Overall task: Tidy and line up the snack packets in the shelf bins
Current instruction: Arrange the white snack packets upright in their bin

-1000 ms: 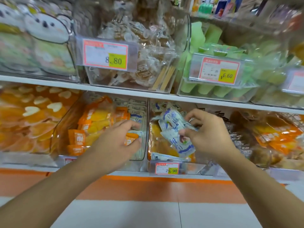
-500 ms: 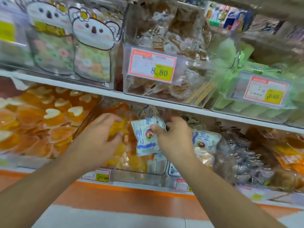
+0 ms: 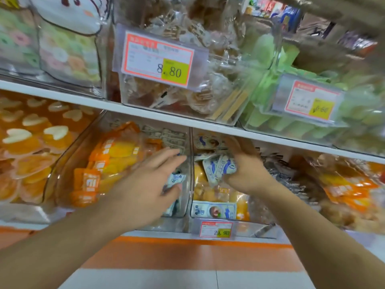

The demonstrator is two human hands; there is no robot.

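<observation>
A bunch of white-and-blue snack packets (image 3: 218, 168) was gripped in the curled fingers of the right hand (image 3: 246, 174), inside the clear bin (image 3: 245, 227) carrying the 29.90 price tag (image 3: 215, 229) on the lower shelf. The left hand (image 3: 143, 184) was reached into the neighbouring clear bin (image 3: 62, 180) of orange packets (image 3: 108, 161), fingers spread and nearly straight; a small white-and-blue packet (image 3: 174, 180) was seen just beneath them, though whether it was pinched could not be told.

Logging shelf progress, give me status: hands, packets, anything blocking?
Right hand grips white-and-blue packets in its bin. Left hand open, reaching over the orange-packet bin. Clear divider wall between them.
</observation>
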